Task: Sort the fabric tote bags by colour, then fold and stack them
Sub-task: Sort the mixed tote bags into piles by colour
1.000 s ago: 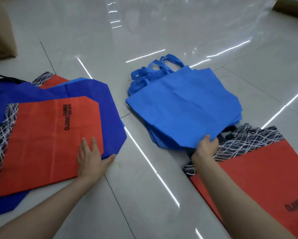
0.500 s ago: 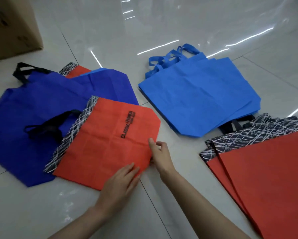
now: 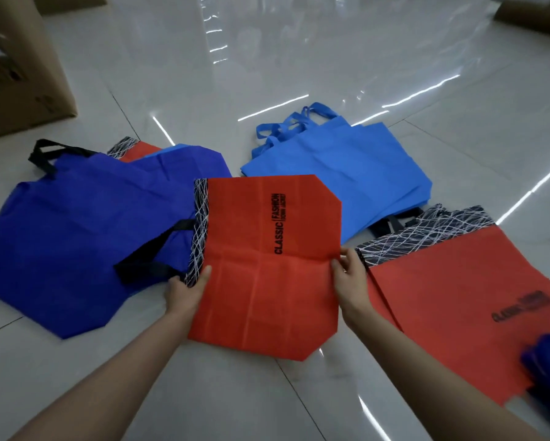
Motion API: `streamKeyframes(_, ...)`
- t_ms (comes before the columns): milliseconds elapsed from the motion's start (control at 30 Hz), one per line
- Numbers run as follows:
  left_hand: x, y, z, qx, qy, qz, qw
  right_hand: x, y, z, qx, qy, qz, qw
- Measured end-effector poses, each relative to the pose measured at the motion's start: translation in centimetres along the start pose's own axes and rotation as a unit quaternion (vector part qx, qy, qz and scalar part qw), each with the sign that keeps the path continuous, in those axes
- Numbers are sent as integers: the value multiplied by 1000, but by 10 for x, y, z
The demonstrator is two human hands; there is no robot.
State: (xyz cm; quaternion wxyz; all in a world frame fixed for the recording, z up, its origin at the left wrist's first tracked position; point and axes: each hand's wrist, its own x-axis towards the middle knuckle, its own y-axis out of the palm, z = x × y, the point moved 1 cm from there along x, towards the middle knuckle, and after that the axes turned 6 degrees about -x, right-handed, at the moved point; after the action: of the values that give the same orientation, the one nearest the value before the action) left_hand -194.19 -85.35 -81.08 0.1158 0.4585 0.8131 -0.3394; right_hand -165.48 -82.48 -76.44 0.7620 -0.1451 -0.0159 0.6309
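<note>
While the left hand (image 3: 184,291) and right hand (image 3: 351,275) pinch opposite sides of the red bag (image 3: 264,265), its black handle (image 3: 152,253) lies on the dark blue bags (image 3: 76,224). Lifting it could drag one toward the red pile (image 3: 452,288).

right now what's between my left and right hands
The red tote bag, which the left hand and right hand each grip by a side edge, in the head view.

Tote (image 3: 264,265) centre, overlapping heap (image 3: 76,224) left; plain stack (image 3: 347,173) behind; printed stack (image 3: 442,288) right, bundle (image 3: 549,361) seemingly atop
</note>
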Motion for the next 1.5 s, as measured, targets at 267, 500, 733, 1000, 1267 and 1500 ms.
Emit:
streamKeyframes(267, -53, 76, -21, 7, 28, 75, 997, -9, -111, -18, -21, -47, -109, 993)
streamKeyframes(500, -110, 166, -58, -108, 113, 168, 973, -44, -224, -74, -107, 16, -268, 957)
streamKeyframes(733, -159, 255, -131, -19, 353, 251, 901, -49, -276, -117, -47, 158, -445, 880)
streamKeyframes(1000, -146, 265, -95, 205, 496, 242, 808, -52, -202, -99, -491, -142, -217, 832)
streamKeyframes(1267, -66, 148, -40, 286, 429, 208, 831, -12, -139, -80, -550, -38, -32, 834)
streamKeyframes(1500, 2, 49, -31, 303, 351, 78, 883, 9, -12, -33, -446, -213, 122, 861)
